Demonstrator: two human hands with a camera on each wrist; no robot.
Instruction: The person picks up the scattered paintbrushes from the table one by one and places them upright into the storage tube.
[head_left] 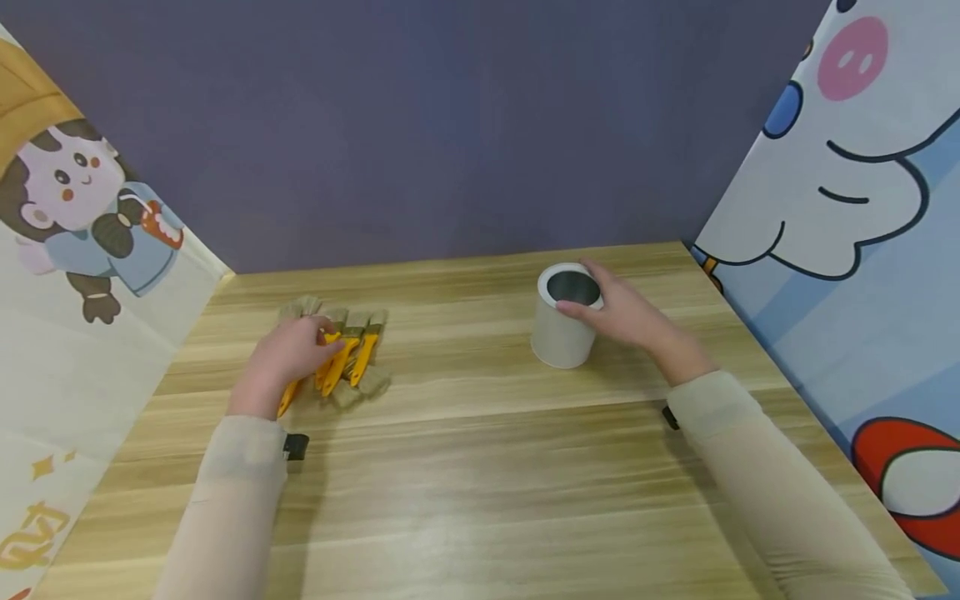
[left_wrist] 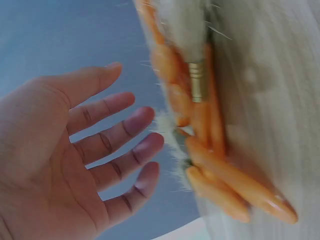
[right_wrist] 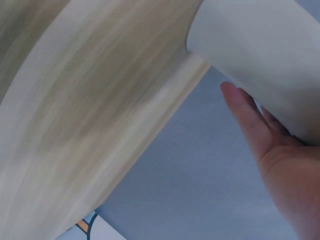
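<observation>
Brush handles [head_left: 330, 367] partly under the left hand [head_left: 288, 358] — bristles blurred.

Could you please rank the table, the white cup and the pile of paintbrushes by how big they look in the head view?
1. table, by far the largest.
2. pile of paintbrushes, partly covered by the left hand.
3. white cup, looking only slightly smaller than the pile, so that order is unsure.

Legible text, labels, brands, numbers: none on any item in view. Left cartoon wall panel [head_left: 82, 275]: yellow-gold decorative characters at its lower edge, cut off by the frame and not readable. White cylindrical cup [head_left: 564, 321], orange-handled brushes [head_left: 341, 354] and wooden table [head_left: 480, 467]: unmarked on every visible surface.
</observation>
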